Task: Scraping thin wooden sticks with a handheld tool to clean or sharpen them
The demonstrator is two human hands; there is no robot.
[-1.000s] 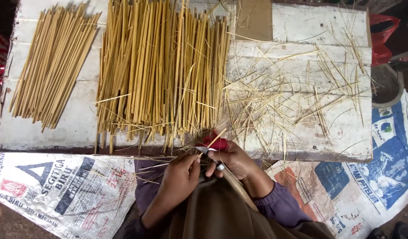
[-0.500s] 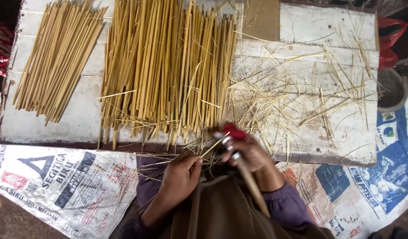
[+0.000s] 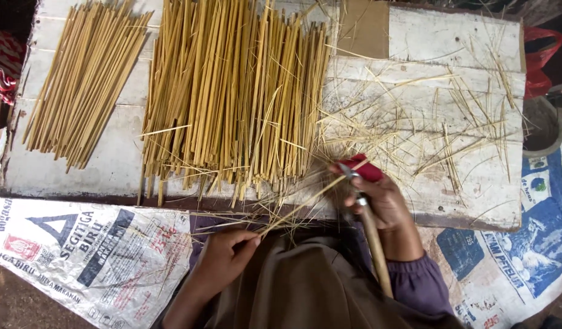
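Now: left hand fingers pinch a thin strip | right hand fingers grip a red-handled knife against it at the surface edge | printed white sack lower left, blue-printed sack lower right

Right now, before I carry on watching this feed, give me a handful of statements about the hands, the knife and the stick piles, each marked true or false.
1. The left hand pinches one thin bamboo strip. True.
2. The right hand is empty. False: it grips a red-handled knife with a long wooden shaft.
3. Two piles of sticks lie on the white wooden board, the small pile left of the large pile. True.
4. The loose shavings are gathered in the grey bowl. False: they lie scattered over the right part of the board.
5. Printed sacks cover the ground below the board. True.
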